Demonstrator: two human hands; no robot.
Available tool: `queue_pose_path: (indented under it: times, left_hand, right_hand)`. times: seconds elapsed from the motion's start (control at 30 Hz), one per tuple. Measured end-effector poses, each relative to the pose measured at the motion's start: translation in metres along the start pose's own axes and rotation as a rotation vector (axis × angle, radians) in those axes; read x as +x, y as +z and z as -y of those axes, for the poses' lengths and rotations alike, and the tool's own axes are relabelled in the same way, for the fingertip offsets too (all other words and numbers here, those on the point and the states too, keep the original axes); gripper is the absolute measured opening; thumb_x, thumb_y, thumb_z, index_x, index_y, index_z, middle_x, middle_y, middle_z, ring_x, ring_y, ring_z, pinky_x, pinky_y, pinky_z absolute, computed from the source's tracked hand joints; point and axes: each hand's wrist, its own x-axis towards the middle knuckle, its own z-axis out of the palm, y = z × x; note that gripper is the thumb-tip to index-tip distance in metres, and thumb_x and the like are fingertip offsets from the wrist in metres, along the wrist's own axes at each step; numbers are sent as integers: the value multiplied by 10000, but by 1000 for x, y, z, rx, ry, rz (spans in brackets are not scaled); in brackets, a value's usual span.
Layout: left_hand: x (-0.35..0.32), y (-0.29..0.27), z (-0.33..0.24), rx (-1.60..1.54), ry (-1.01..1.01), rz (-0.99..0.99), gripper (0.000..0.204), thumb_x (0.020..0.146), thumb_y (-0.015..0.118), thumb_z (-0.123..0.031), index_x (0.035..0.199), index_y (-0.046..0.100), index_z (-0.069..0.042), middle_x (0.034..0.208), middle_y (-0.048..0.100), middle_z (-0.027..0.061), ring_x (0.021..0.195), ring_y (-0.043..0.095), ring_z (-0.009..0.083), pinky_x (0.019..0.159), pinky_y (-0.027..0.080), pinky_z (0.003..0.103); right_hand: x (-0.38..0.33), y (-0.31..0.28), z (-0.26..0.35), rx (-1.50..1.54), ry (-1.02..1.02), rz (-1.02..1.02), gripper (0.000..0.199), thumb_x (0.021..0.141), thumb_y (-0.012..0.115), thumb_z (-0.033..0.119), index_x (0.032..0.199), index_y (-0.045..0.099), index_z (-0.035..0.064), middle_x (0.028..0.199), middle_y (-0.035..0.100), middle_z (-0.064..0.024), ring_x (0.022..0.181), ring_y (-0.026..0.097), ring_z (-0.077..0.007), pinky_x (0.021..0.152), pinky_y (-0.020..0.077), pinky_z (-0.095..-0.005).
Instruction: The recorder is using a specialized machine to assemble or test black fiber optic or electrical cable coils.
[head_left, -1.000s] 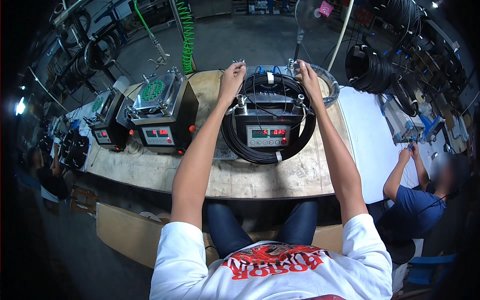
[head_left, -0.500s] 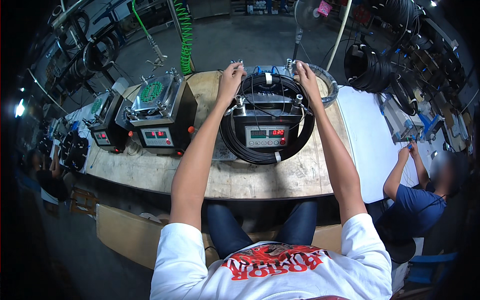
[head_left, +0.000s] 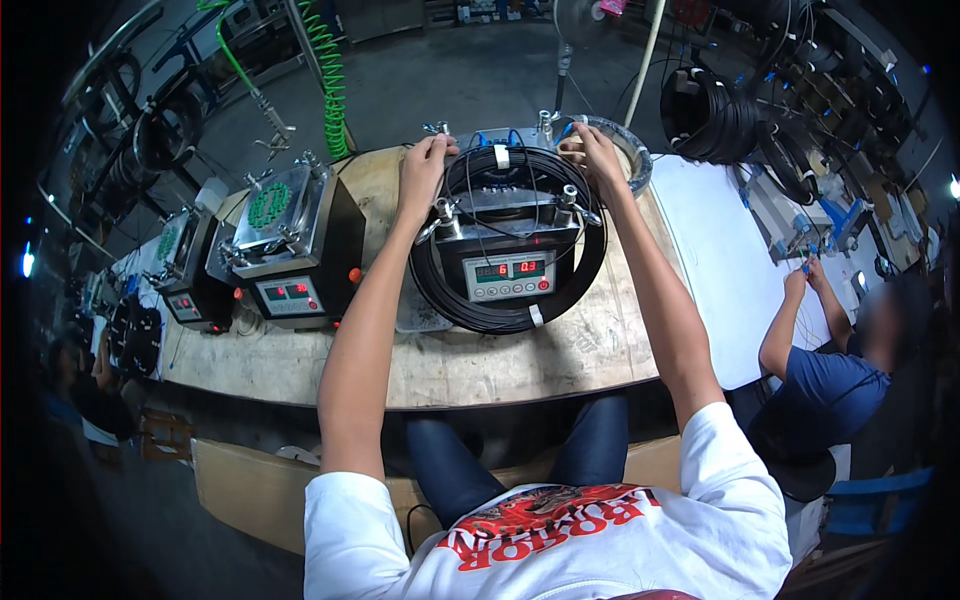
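Observation:
In front of me stands a black polishing machine [head_left: 505,240] with a lit red display panel [head_left: 509,276]. A coil of black cable [head_left: 592,262], bound with white tape, rings the machine, and blue-ended leads run to its far side. My left hand [head_left: 427,168] is at the far left corner, its fingers curled together just below a metal clamp knob [head_left: 437,128]; what they hold, if anything, is hidden. At the far right corner my right hand [head_left: 594,155] has bent, slightly parted fingers, beside the coil and right of another clamp knob [head_left: 548,122].
Two similar machines [head_left: 285,255] [head_left: 185,270] with green-dotted plates stand left on the wooden bench [head_left: 470,375]. A green coiled air hose [head_left: 326,80] hangs behind. To the right, a person in blue [head_left: 825,385] works at a white table [head_left: 715,300]. Black cable coils [head_left: 705,110] hang beyond.
Both hands have drawn slightly towards me from the far clamp knobs. The whole view has shifted, so the machine appears further left. Readings on the displays have changed.

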Motion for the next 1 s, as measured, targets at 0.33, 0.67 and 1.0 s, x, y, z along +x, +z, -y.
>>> queue_pose_path:
  times: [0.33, 0.67, 1.0]
  left_hand:
    - [-3, 4, -5, 26, 20, -32, 354, 1002, 519, -244, 1011, 714, 51, 919, 747, 126, 887, 693, 202, 851, 488, 306]
    - [-5, 1, -7, 7, 1, -32, 294, 965, 518, -167, 962, 705, 60, 912, 735, 116, 878, 672, 169, 843, 479, 282]
    - [-5, 3, -11, 22, -23, -39, 292, 962, 522, -168, 944, 707, 58, 885, 728, 98, 802, 639, 124, 792, 473, 269]
  right_hand:
    - [67, 11, 15, -184, 195, 49, 380, 932, 688, 432, 930, 609, 59, 715, 583, -19, 560, 496, -107, 521, 410, -254]
    - [61, 11, -13, 430, 42, 136, 217, 1011, 572, 161, 1134, 615, -13, 828, 632, -22, 682, 576, -113, 665, 492, -261]
    - [63, 14, -2, 380, -86, -14, 308, 945, 622, 129, 1239, 585, 49, 835, 618, -28, 676, 593, -105, 568, 459, -210]
